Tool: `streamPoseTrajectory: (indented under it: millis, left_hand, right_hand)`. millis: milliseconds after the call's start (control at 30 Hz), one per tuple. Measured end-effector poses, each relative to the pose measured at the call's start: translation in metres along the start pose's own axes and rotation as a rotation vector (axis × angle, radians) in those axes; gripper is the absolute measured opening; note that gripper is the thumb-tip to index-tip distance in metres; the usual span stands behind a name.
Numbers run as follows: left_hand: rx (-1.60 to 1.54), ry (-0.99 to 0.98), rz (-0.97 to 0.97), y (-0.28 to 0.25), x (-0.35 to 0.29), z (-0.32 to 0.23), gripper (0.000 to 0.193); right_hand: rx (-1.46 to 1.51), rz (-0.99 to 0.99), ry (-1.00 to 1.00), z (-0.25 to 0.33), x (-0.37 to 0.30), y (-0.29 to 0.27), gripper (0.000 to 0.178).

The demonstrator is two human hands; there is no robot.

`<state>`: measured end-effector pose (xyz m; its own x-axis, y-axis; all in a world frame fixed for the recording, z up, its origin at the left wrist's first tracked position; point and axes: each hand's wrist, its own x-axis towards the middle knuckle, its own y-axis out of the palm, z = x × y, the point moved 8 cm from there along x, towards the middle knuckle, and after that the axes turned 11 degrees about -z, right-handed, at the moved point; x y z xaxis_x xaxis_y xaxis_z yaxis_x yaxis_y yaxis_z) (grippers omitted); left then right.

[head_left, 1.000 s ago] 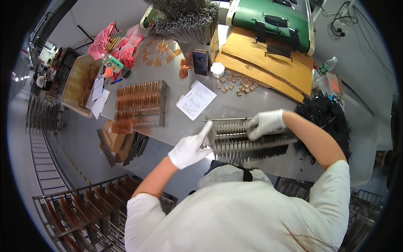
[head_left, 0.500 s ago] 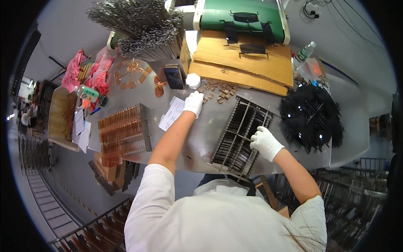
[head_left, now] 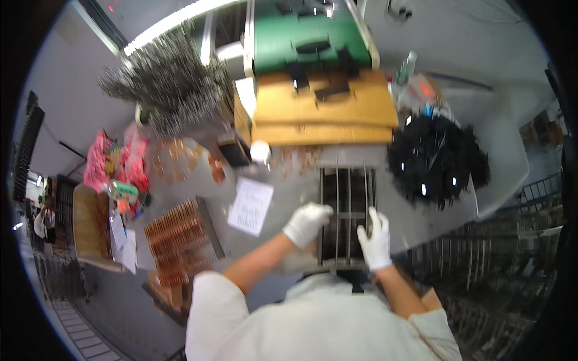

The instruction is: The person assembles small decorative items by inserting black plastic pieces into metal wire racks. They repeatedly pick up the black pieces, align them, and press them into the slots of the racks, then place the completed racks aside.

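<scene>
A metal rack [head_left: 341,215] filled with dark, curved flat pieces stands upright to me on the grey table. At its left side is my white-gloved left hand [head_left: 309,224], fingers curled closed; blur hides what is in them. My right hand [head_left: 377,240], gloved too, reaches the rack's right edge with thumb and fingers apart. Left of the rack lies a white paper slip with handwriting [head_left: 250,206]. Beyond it are a small white round object [head_left: 261,151] and scattered small brownish pieces [head_left: 299,159].
A second rack with copper-coloured pieces [head_left: 180,237] sits left. Black pieces form a large heap [head_left: 438,159] at right. Behind are cardboard sheets [head_left: 325,114], a green conveyor belt [head_left: 271,45], a bundle of thin metal rods [head_left: 168,84] and a dark phone-like slab [head_left: 233,149].
My left hand has come back from beside the white round object to the rack's left side. The rack has turned straighter. My right hand has stayed at its right side; the view has shifted.
</scene>
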<state>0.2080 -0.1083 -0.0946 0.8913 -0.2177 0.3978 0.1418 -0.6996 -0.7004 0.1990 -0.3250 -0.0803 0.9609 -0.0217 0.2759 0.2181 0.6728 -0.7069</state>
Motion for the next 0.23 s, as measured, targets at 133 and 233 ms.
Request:
streamPoseTrajectory:
  millis: [133,233]
  left_hand:
    - [0.014,0.001,-0.227,-0.004,0.001,0.000,0.018]
    - [0.087,0.025,-0.116,0.008,0.000,0.006,0.015]
  right_hand:
    - [0.020,-0.038,0.073,-0.018,-0.015,0.013,0.072]
    - [0.107,0.161,0.303,-0.028,-0.021,0.027,0.078]
